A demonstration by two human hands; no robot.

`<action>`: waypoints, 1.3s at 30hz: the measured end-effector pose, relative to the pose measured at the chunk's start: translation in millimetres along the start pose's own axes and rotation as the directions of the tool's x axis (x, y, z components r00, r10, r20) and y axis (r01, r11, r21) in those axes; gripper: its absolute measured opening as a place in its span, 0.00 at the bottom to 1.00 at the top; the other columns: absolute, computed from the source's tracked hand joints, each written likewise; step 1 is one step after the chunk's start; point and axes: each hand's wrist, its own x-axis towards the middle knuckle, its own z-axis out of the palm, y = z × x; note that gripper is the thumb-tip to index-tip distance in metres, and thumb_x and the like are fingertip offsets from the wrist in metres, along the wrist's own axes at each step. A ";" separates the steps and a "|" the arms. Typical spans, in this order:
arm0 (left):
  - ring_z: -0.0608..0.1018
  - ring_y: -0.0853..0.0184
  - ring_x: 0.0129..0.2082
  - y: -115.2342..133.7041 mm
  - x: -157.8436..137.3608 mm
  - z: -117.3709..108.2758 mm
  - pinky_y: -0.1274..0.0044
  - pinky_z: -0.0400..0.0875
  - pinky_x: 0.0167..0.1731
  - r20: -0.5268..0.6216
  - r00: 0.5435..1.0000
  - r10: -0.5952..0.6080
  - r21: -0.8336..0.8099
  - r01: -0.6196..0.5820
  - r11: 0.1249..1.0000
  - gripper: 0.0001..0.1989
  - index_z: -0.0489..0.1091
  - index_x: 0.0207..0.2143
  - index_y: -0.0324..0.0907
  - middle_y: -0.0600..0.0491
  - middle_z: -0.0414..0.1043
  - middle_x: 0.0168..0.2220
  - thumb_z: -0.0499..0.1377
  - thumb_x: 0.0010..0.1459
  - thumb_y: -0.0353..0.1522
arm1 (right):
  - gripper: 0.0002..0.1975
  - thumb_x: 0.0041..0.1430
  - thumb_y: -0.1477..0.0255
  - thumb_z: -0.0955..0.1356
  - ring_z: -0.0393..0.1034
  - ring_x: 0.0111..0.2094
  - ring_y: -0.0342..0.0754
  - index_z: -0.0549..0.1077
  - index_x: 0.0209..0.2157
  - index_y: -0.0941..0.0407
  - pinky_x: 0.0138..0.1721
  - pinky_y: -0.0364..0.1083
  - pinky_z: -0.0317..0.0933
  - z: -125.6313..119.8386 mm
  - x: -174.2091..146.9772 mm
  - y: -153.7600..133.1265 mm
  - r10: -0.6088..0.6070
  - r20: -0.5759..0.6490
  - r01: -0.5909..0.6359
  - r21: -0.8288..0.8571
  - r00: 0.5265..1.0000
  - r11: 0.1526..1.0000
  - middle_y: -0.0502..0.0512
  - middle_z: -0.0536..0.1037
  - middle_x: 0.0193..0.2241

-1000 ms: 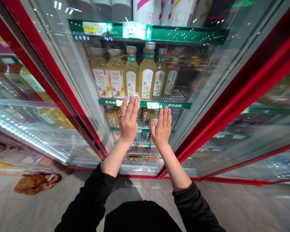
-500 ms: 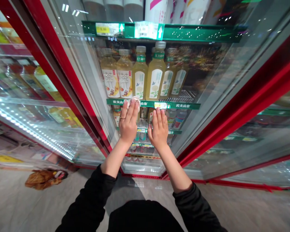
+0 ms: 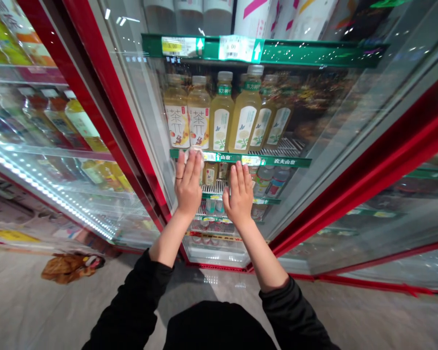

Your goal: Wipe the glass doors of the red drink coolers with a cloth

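And here's one hand at work: the left hand (image 3: 188, 189), wearing one thin dark ring (image 3: 178, 179), fingers stretched long with slight gaps. Under its fingertips, at twelve o'clock, one crumpled white wad of cloth or tissue (image 3: 202, 159) sits pressed to the clear glass door (image 3: 324, 107). Trouble spot: flat fingers seem to pin it by pressure alone, so easing off could let it slip. Across at three o'clock, the right hand (image 3: 239, 197) is flat, fingers together, thumb out, nothing visible in it; I can't tell if it touches the glass, but bare skin there could leave smudges.

Now the count! Two hands, one wad. Behind the glass, at twelve o'clock from the left hand, two plastic bottles with white-and-orange labels (image 3: 199, 127); at one o'clock, four clearly showing yellow-green bottles with white oval labels (image 3: 244, 125). Down at eight o'clock, one brown bundle (image 3: 67, 269) on the floor.
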 end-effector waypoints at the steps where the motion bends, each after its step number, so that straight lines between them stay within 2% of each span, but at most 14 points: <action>1: 0.51 0.63 0.81 4.9 0.2 2.0 0.65 0.54 0.81 0.030 0.997 0.066 0.008 -0.066 0.998 0.40 0.47 0.81 0.52 0.55 0.59 0.77 0.49 0.74 0.18 | 0.44 0.73 0.75 0.60 0.40 0.83 0.54 0.33 0.82 0.50 0.80 0.63 0.54 1.5 0.7 -2.8 -0.005 0.016 0.005 0.009 1.000 1.000 0.52 0.46 0.83; 4: 0.52 0.67 0.80 1.8 -6.4 -4.9 0.70 0.53 0.80 0.136 0.964 0.230 0.038 -0.237 0.971 0.39 0.47 0.81 0.49 0.54 0.66 0.74 0.50 0.73 0.17 | 0.45 0.74 0.74 0.60 0.43 0.82 0.55 0.30 0.81 0.49 0.80 0.63 0.53 3.7 2.1 -7.5 -0.019 0.083 0.018 0.012 0.996 1.000 0.53 0.47 0.83; 6: 0.53 0.69 0.80 -12.2 -12.4 -15.6 0.73 0.53 0.80 0.161 0.949 0.270 0.058 -0.282 0.958 0.39 0.48 0.80 0.47 0.54 0.71 0.71 0.50 0.73 0.16 | 0.45 0.74 0.74 0.59 0.45 0.82 0.56 0.29 0.81 0.49 0.80 0.64 0.53 3.2 2.8 -7.1 -0.022 0.114 0.022 0.002 0.993 1.000 0.54 0.48 0.82; 10: 0.56 0.67 0.80 -28.2 -10.4 -20.3 0.71 0.57 0.79 0.027 0.985 0.173 0.060 -0.174 0.983 0.38 0.51 0.80 0.50 0.54 0.68 0.73 0.49 0.73 0.16 | 0.45 0.74 0.74 0.60 0.44 0.82 0.56 0.29 0.81 0.49 0.80 0.65 0.52 1.7 6.1 -5.2 -0.038 0.120 0.037 0.013 0.992 0.999 0.55 0.50 0.82; 14: 0.51 0.63 0.81 -4.1 5.4 1.2 0.64 0.56 0.80 -0.055 0.999 -0.002 0.007 0.002 1.000 0.39 0.46 0.81 0.52 0.55 0.56 0.79 0.47 0.74 0.18 | 0.44 0.74 0.75 0.60 0.37 0.83 0.52 0.31 0.82 0.51 0.81 0.61 0.51 4.3 11.4 -10.1 -0.067 0.076 0.065 0.026 0.995 0.998 0.53 0.48 0.82; 17: 0.50 0.66 0.81 7.2 5.6 6.4 0.68 0.54 0.80 0.024 0.993 0.118 0.010 -0.118 0.993 0.39 0.45 0.81 0.50 0.56 0.59 0.77 0.49 0.75 0.19 | 0.43 0.75 0.76 0.59 0.32 0.83 0.49 0.32 0.82 0.52 0.81 0.59 0.50 7.0 13.3 -13.6 -0.080 0.049 0.079 0.026 0.996 0.997 0.52 0.44 0.83; 20: 0.53 0.69 0.80 -6.9 -6.3 -6.1 0.72 0.54 0.79 0.110 0.967 0.229 0.013 -0.232 0.973 0.39 0.46 0.81 0.49 0.56 0.67 0.74 0.49 0.74 0.18 | 0.43 0.74 0.75 0.59 0.33 0.83 0.51 0.32 0.82 0.51 0.81 0.61 0.49 8.2 10.9 -13.6 -0.070 0.067 0.069 0.025 0.995 0.997 0.53 0.46 0.83; 22: 0.54 0.69 0.80 -21.6 -12.5 -15.9 0.72 0.55 0.79 0.096 0.975 0.202 0.003 -0.203 0.979 0.40 0.48 0.81 0.51 0.56 0.68 0.73 0.49 0.73 0.17 | 0.44 0.74 0.75 0.60 0.37 0.83 0.52 0.32 0.82 0.51 0.81 0.61 0.49 9.1 7.5 -13.3 -0.063 0.080 0.062 0.016 0.995 0.998 0.54 0.49 0.82; 24: 0.55 0.67 0.80 -30.2 -11.5 -20.1 0.68 0.57 0.80 0.048 0.994 0.099 -0.010 -0.099 0.995 0.41 0.48 0.80 0.54 0.56 0.64 0.75 0.48 0.73 0.17 | 0.44 0.74 0.74 0.60 0.42 0.82 0.53 0.31 0.82 0.49 0.80 0.61 0.50 11.5 4.3 -13.9 -0.056 0.094 0.057 -0.009 0.994 0.998 0.54 0.52 0.82; 28: 0.50 0.62 0.81 -20.2 4.0 -9.0 0.59 0.56 0.80 -0.001 0.998 -0.066 0.004 0.066 0.998 0.41 0.42 0.81 0.56 0.57 0.53 0.79 0.45 0.74 0.18 | 0.44 0.74 0.73 0.60 0.50 0.81 0.54 0.30 0.81 0.48 0.80 0.60 0.50 19.3 2.8 -17.8 -0.051 0.116 0.056 -0.041 0.992 0.998 0.54 0.55 0.81; 31: 0.49 0.62 0.81 -10.6 5.0 -2.7 0.62 0.57 0.80 0.056 0.998 0.031 0.024 -0.033 0.999 0.40 0.39 0.82 0.54 0.56 0.54 0.79 0.46 0.75 0.19 | 0.44 0.74 0.73 0.59 0.51 0.80 0.54 0.30 0.81 0.49 0.80 0.60 0.50 23.5 5.6 -20.3 -0.053 0.109 0.060 -0.064 0.993 0.996 0.55 0.55 0.81; 34: 0.54 0.65 0.80 -21.6 -9.0 -12.5 0.68 0.57 0.79 0.138 0.974 0.181 0.014 -0.185 0.983 0.41 0.42 0.81 0.52 0.55 0.62 0.76 0.49 0.74 0.18 | 0.43 0.74 0.74 0.58 0.51 0.80 0.54 0.31 0.81 0.50 0.80 0.60 0.50 24.5 8.6 -21.7 -0.058 0.105 0.066 -0.077 0.993 0.995 0.56 0.55 0.81; 37: 0.55 0.67 0.80 -46.5 -18.9 -28.3 0.71 0.56 0.79 0.121 0.977 0.174 0.013 -0.177 0.984 0.40 0.48 0.81 0.52 0.55 0.66 0.74 0.50 0.73 0.17 | 0.43 0.74 0.74 0.60 0.49 0.81 0.53 0.32 0.82 0.50 0.80 0.59 0.50 24.6 10.4 -23.5 -0.081 0.075 0.085 -0.052 0.994 0.995 0.55 0.56 0.80; 39: 0.55 0.66 0.80 -57.5 -15.4 -33.2 0.70 0.56 0.80 0.028 0.996 0.080 0.032 -0.081 0.996 0.39 0.50 0.80 0.53 0.55 0.63 0.76 0.49 0.73 0.17 | 0.43 0.74 0.74 0.60 0.48 0.81 0.52 0.33 0.82 0.50 0.80 0.58 0.50 25.7 11.4 -26.1 -0.085 0.063 0.088 -0.041 0.994 0.995 0.55 0.57 0.80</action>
